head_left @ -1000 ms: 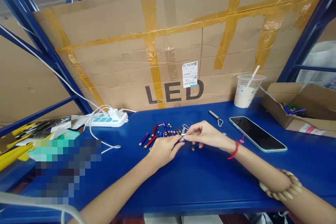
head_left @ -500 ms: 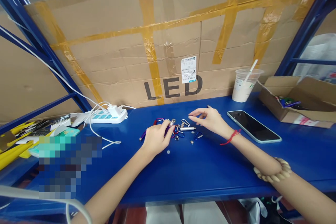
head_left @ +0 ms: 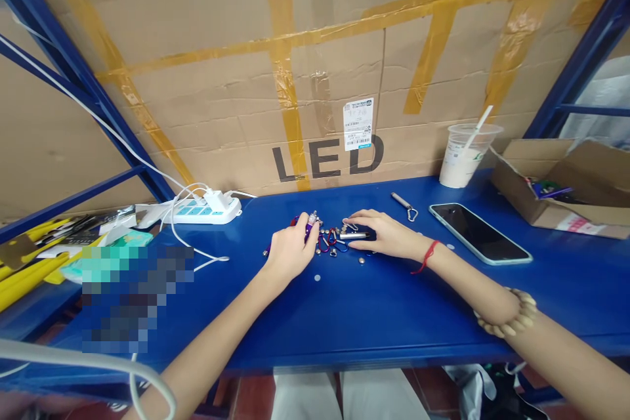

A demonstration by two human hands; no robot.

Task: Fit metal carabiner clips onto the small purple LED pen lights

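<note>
A heap of small keychain flashlights and carabiner clips lies on the blue table. My left hand is closed round a small purple flashlight, its silver tip sticking up past my fingers. My right hand rests flat over the right side of the heap, fingers spread, fingertips touching a silver flashlight. Small button cells lie loose on the table near both hands. A red string is tied on my right wrist, a wooden bead bracelet further up the forearm.
A phone lies right of my hand, with a silver flashlight with clip behind. A plastic cup with straw and an open cardboard box stand at the back right. A power strip with cables sits at the back left.
My hands, together on one flashlight a second ago, have parted. The right hand has come down flat onto the heap. The left hand keeps the purple flashlight and has moved slightly back.
</note>
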